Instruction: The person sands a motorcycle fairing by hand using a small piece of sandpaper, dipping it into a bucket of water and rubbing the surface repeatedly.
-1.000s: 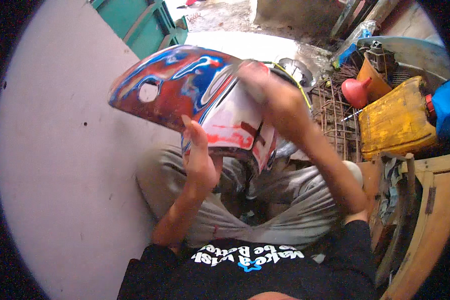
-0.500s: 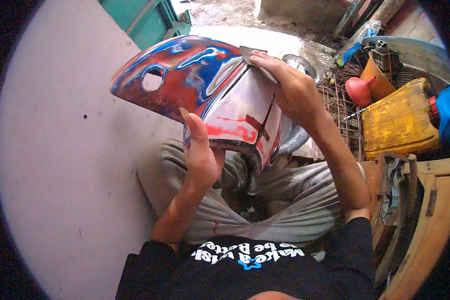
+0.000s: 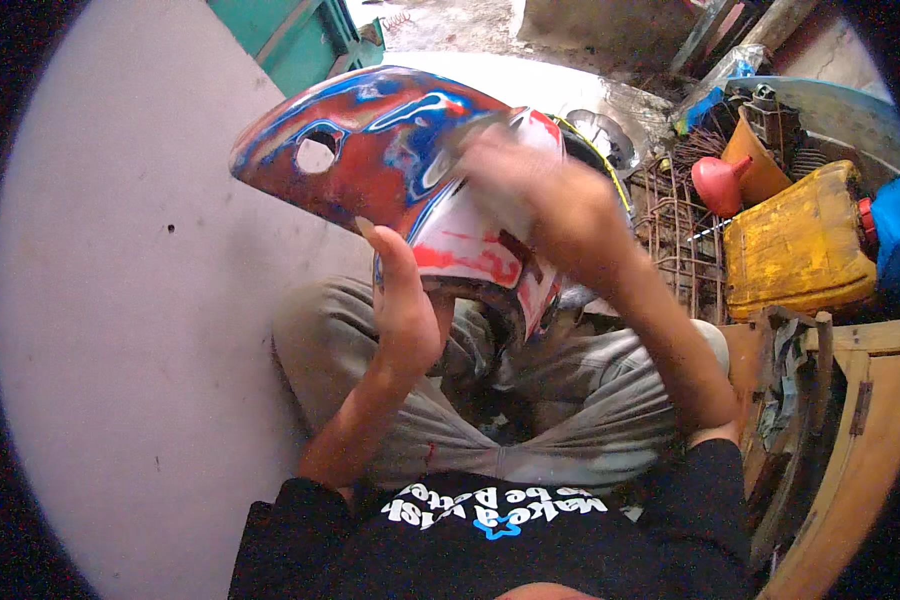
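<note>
A curved, helmet-like shell (image 3: 370, 160) is tilted above my lap, its worn paint showing red, blue and white patches. There is a round hole in its left part, and dark trim runs along its lower edge. My left hand (image 3: 407, 305) grips the near edge from below, thumb up against the outside and fingers hidden beneath. Over the shell's white side, my right hand (image 3: 545, 195) is smeared by motion. Under its fingers lies a grey sheet (image 3: 482, 150) that looks like sandpaper, pressed onto the surface.
To the right lie a dirty yellow jerrycan (image 3: 795, 245), a red funnel (image 3: 720, 182) and rusty wire mesh (image 3: 675, 225). A wooden frame (image 3: 875, 400) stands nearer, by my right elbow. A pale flat surface (image 3: 130, 330) spans the left, with a green object (image 3: 295, 40) beyond it.
My right hand has moved left and nearer across the shell with the grey sheet, uncovering the shell's far right edge. The shell has shifted slightly right; my left hand keeps its grip.
</note>
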The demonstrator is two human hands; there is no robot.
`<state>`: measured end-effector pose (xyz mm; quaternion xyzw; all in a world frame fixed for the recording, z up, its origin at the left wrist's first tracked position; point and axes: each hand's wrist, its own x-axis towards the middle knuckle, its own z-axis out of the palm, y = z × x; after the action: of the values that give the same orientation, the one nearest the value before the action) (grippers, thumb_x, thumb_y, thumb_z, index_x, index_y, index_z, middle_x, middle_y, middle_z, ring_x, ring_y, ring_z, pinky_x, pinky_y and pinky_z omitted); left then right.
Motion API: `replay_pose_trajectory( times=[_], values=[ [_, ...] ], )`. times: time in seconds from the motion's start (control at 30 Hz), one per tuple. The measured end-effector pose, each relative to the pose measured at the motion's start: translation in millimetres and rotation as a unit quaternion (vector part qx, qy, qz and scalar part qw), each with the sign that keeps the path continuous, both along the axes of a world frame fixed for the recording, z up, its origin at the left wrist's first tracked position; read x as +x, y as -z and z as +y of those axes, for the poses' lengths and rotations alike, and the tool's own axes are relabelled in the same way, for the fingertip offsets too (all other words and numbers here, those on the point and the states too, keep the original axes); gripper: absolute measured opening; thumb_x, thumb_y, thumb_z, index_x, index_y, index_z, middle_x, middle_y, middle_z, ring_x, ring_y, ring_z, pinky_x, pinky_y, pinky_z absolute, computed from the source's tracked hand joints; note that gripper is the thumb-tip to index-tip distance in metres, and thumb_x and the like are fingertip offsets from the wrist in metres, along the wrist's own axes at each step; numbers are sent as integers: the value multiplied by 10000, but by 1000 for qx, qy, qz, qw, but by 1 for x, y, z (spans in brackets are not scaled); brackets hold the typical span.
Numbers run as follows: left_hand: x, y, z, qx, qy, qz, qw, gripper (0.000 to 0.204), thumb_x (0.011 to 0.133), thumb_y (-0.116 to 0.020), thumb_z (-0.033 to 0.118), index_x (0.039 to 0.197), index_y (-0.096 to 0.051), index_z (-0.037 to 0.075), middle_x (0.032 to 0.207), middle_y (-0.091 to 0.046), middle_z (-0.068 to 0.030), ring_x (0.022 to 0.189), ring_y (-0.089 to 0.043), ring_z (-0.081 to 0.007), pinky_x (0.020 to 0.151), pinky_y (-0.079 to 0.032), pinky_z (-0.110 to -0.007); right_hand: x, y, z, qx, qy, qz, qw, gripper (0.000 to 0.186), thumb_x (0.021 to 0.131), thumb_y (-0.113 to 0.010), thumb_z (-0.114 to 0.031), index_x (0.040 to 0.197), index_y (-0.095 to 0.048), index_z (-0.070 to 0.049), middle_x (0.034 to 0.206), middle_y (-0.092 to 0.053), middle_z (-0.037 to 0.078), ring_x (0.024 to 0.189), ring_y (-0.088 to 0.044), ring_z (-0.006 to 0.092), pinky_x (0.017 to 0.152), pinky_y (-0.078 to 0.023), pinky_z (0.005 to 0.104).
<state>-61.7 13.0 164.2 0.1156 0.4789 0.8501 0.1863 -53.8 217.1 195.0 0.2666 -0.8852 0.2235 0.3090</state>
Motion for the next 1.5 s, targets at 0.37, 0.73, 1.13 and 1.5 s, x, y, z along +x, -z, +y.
replay_pose_trajectory(
  times=[0.37, 0.73, 1.13, 1.5],
  values=[
    [8, -11, -2, 9, -8, -46, 999, 832, 973, -343, 685, 1399, -404, -28, 1239, -615, -133, 1085, -616, -257, 1020, -450, -413, -11, 13, 0, 26, 46, 69, 996, 453, 810, -633, -130, 1246, -617, -9, 1256, -663, 152, 1141, -661, 283, 996, -525, 381],
    [1, -7, 6, 89, -83, -143, 982, 888, 958, -198, 743, 1355, -491, 3, 1129, -669, -91, 957, -670, -242, 881, -541, -371, 16, -10, -42, 32, -71, 51, 996, 397, 868, -591, -57, 1259, -613, 12, 1257, -656, 191, 1161, -654, 303, 1005, -516, 408],
    [3, -9, 10, 44, -19, -40, 998, 847, 959, -237, 734, 1356, -499, 32, 1215, -650, -93, 1053, -653, -231, 895, -530, -397, -10, 1, 1, -9, 68, 32, 997, 403, 865, -598, -74, 1262, -616, -6, 1267, -650, 190, 1177, -641, 318, 1000, -518, 414],
    [8, -4, 1, 38, -27, -11, 999, 745, 1012, -288, 637, 1275, -548, -10, 1130, -651, -82, 988, -653, -175, 877, -532, -345, 6, -1, -24, 13, -16, 56, 998, 434, 838, -633, -117, 1257, -615, -7, 1245, -665, 170, 1153, -655, 304, 986, -532, 402]
  ],
)
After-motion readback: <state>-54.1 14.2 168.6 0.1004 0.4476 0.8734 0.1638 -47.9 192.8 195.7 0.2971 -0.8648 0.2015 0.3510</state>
